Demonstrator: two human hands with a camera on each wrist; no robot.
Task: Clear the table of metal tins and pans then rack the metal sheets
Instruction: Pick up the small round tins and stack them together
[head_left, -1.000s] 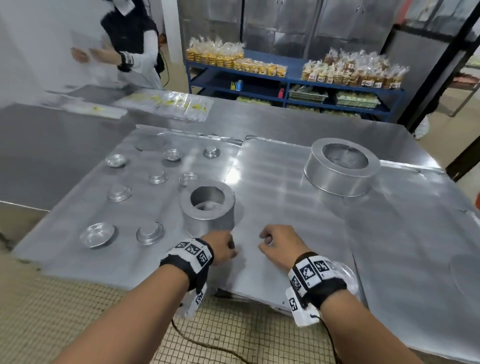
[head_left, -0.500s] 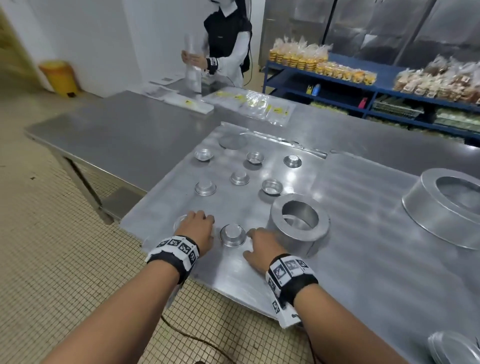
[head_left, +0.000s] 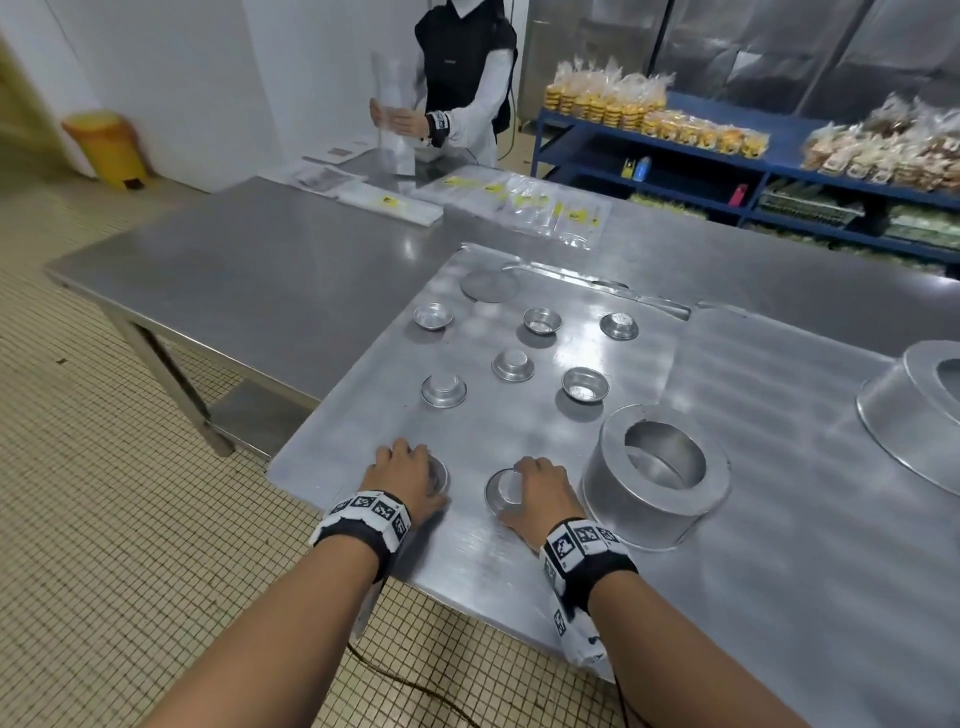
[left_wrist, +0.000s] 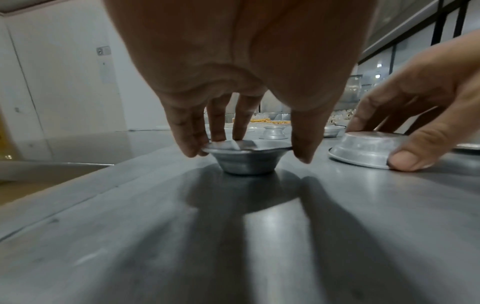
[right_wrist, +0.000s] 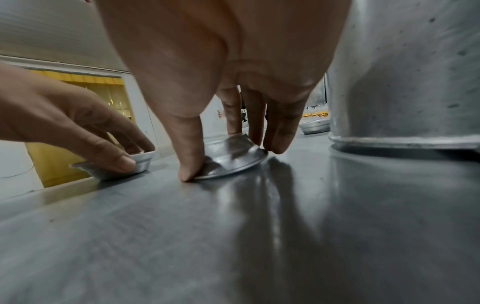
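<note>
My left hand grips the rim of a small upright tin between thumb and fingers. Just to its right my right hand pinches the rim of an upside-down small tin. Both tins stand near the front left corner of a metal sheet. Several more small tins lie further back on it. A ring-shaped pan stands close to my right wrist, and a larger pan sits at the right edge.
The sheet's front corner overhangs the steel table. A second sheet lies to the right. Across the table a person handles plastic bags. Blue shelves with packed goods stand behind, and a yellow bin far left.
Both hands moved left from in front of the ring pan to the two nearest small tins and closed their fingers around them. The head view swung left.
</note>
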